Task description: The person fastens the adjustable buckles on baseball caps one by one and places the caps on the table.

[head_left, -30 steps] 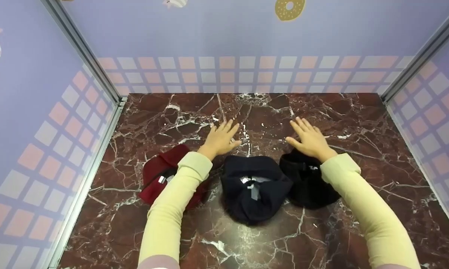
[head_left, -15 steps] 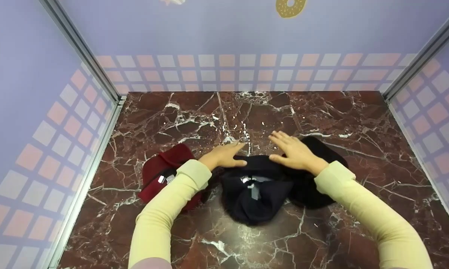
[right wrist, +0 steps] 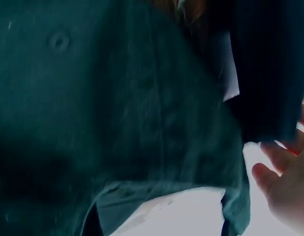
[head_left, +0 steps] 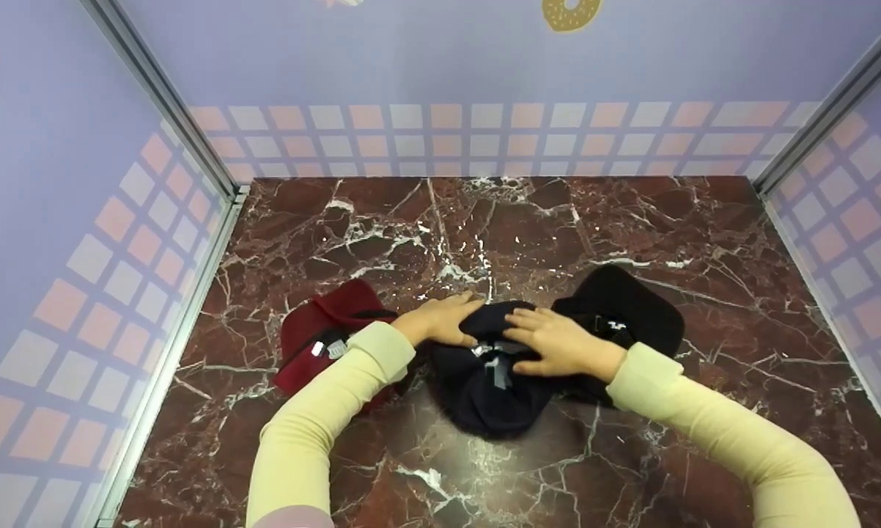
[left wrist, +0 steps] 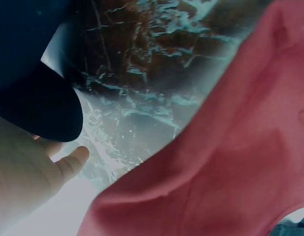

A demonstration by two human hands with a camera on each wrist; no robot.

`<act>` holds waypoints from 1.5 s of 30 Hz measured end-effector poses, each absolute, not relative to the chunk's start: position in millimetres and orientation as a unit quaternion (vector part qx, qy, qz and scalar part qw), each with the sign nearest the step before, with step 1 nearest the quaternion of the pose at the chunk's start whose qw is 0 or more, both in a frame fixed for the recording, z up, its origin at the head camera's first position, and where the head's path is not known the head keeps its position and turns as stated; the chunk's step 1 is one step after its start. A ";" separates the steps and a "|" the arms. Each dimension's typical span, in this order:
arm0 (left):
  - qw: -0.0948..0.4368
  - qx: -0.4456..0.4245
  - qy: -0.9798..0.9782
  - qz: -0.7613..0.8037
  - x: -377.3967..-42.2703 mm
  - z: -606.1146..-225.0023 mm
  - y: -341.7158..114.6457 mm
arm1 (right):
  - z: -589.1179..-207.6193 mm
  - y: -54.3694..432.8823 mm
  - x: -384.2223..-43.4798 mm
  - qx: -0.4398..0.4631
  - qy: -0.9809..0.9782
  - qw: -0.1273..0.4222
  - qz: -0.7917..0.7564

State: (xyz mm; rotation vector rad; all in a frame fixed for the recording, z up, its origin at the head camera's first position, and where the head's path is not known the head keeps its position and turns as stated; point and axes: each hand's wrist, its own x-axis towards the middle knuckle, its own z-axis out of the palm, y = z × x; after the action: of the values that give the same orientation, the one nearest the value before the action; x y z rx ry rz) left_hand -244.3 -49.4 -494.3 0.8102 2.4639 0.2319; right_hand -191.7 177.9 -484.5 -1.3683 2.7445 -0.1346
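Observation:
A navy baseball cap lies in the middle of the marble surface, with a light tag or label near its strap. My left hand touches its left side, thumb and fingers extended. Across the cap, my right hand rests on the right side with its fingers spread. In the left wrist view, the navy cap's dark brim partly hides my left fingers. A dark red cap sits beside my left forearm. To the right, a black cap lies partly behind my right hand and sleeve.
Dark red-brown marble tabletop runs under the caps. Purple panels with pink and white squares, such as the back wall, bound it at the back and both sides. A metal rail follows the left edge.
Both hands have come nearer and inward; my right hand has moved left from the black cap onto the navy one. More of the black cap now shows. The red cap stays put.

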 end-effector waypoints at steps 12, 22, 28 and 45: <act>0.265 0.289 0.918 0.051 -238.6 -503.4 -50.1 | -501.2 165.0 -178.1 -0.497 0.865 -0.062 0.022; 0.267 0.284 0.920 0.047 -237.6 -503.4 -49.2 | -512.8 146.8 -174.0 -0.465 0.878 -0.098 0.050; 0.258 0.283 0.923 0.039 -236.5 -504.6 -49.7 | -518.2 134.0 -171.4 -0.415 0.902 -0.109 0.053; 0.250 0.304 0.919 0.020 -233.0 -492.8 -48.3 | -509.7 122.4 -172.9 -0.280 0.959 -0.048 -0.003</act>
State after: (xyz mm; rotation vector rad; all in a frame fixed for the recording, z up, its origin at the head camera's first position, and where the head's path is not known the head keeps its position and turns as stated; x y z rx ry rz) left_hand -233.0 -48.3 -492.8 0.8276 2.5016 0.0542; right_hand -172.9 122.4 -509.7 -0.9082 3.1080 -0.0098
